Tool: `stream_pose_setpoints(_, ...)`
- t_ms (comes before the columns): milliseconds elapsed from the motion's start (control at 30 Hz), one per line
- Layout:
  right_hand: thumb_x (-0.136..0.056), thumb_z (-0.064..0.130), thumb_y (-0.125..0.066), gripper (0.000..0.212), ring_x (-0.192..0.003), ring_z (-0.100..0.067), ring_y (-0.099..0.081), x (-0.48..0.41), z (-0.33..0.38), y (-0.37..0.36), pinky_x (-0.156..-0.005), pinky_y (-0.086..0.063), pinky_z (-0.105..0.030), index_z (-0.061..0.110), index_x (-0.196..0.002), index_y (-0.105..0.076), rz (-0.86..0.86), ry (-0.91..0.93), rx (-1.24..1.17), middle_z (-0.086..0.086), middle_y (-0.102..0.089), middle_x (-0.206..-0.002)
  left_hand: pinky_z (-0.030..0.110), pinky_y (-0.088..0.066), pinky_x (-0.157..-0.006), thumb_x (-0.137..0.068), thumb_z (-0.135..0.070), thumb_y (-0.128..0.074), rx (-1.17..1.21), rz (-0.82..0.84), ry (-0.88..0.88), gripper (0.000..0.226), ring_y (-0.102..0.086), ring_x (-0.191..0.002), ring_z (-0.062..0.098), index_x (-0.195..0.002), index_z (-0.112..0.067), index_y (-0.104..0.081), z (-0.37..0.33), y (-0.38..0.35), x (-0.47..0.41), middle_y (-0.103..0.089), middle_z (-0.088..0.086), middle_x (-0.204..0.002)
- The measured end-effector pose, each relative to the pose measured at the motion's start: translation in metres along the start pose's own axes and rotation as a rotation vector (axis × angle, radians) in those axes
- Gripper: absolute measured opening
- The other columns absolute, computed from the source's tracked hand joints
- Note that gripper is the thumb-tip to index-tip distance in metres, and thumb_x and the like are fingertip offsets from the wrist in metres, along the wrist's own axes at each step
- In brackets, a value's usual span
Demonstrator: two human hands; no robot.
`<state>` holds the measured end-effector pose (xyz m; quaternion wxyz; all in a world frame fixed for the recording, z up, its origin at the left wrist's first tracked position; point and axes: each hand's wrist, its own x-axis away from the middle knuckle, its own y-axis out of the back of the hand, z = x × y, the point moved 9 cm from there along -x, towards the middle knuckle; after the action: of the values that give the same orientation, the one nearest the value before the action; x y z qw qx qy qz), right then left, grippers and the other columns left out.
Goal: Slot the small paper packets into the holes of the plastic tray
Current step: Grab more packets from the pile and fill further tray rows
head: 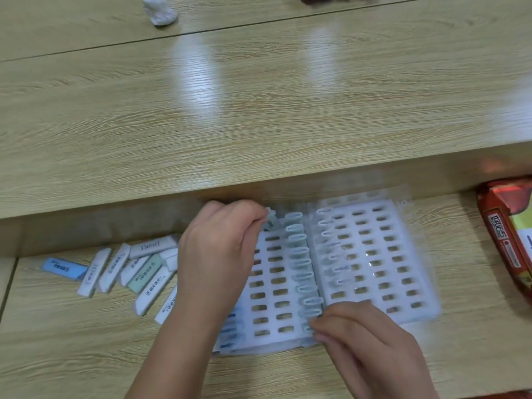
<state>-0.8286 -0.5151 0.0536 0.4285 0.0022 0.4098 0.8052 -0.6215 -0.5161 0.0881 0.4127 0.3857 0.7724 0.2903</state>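
Observation:
A white plastic tray [371, 254] with rows of oblong holes lies on the lower desk, partly under a clear film. One column of holes near its middle holds upright packets [300, 260]. My left hand [218, 254] reaches over the tray's left side and pinches a small pale packet [271, 218] at the tray's far left corner. At the tray's near edge my right hand [362, 338] rests with its fingertips against the nearest packets of that column. Several loose packets [138, 269], white, green and blue, lie on the desk left of the tray.
A raised wooden shelf [259, 110] runs across just behind the tray. A red snack package [506, 240] lies at the right edge. A white crumpled object [159, 10] sits far back on the shelf.

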Motion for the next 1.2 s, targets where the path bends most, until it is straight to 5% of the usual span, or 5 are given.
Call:
stream_pose_setpoints(267, -0.089, 0.026, -0.068, 0.014, -0.083, -0.006, -0.067, 0.006, -0.002, -0.001, -0.072, -0.055, -0.022, 0.021, -0.096, -0.079, -0.04, -0.039, 0.019, 0.009, -0.069, -0.1, 0.04, -0.053, -0.06, -0.09, -0.009, -0.066, 0.005, -0.026, -0.051, 0.011, -0.063, -0.073, 0.023, -0.09, -0.011, -0.076, 0.002, -0.001, 0.005, -0.075, -0.007, -0.09)
stream_pose_setpoints(433, -0.089, 0.018, -0.074, 0.01, -0.078, -0.012, -0.067, 0.008, 0.0, 0.0, -0.062, -0.054, -0.026, 0.016, -0.097, -0.078, -0.089, 0.027, 0.09, 0.005, -0.072, -0.097, 0.038, -0.055, -0.063, -0.09, -0.019, -0.065, -0.028, 0.069, -0.035, 0.013, -0.065, -0.075, 0.018, -0.091, -0.019, -0.078, 0.001, -0.009, 0.002, -0.076, -0.012, -0.092)
stream_pose_setpoints(733, -0.089, 0.023, -0.062, 0.019, -0.083, -0.014, -0.064, -0.008, 0.021, 0.013, -0.072, -0.051, -0.024, 0.012, -0.09, -0.078, -0.132, 0.032, 0.094, 0.002, -0.069, -0.094, 0.039, -0.052, -0.08, -0.096, -0.018, -0.061, -0.072, 0.164, -0.049, 0.021, -0.061, -0.094, 0.021, -0.11, -0.018, -0.076, 0.005, 0.009, 0.015, -0.071, -0.003, -0.111)
stream_pose_setpoints(933, -0.092, 0.023, -0.061, 0.018, -0.089, -0.012, -0.063, -0.036, 0.069, -0.021, -0.085, -0.046, -0.016, 0.016, -0.096, -0.077, -0.127, 0.09, 0.078, 0.004, -0.07, -0.097, 0.03, -0.049, -0.09, -0.095, -0.019, -0.056, -0.039, 0.017, 0.162, 0.024, -0.061, -0.107, 0.016, -0.112, -0.014, -0.073, 0.058, 0.065, 0.066, -0.065, -0.002, -0.117)
stream_pose_setpoints(1200, -0.092, 0.033, -0.054, 0.032, -0.103, -0.012, -0.058, -0.067, 0.136, -0.132, -0.079, -0.047, -0.022, 0.024, -0.121, -0.063, 0.221, 0.111, 0.181, 0.011, -0.064, -0.116, 0.039, -0.052, -0.08, -0.089, -0.016, -0.066, -0.13, -0.027, 0.511, 0.023, -0.06, -0.089, 0.023, -0.111, -0.02, -0.07, 0.159, 0.119, 0.131, -0.06, -0.006, -0.11)
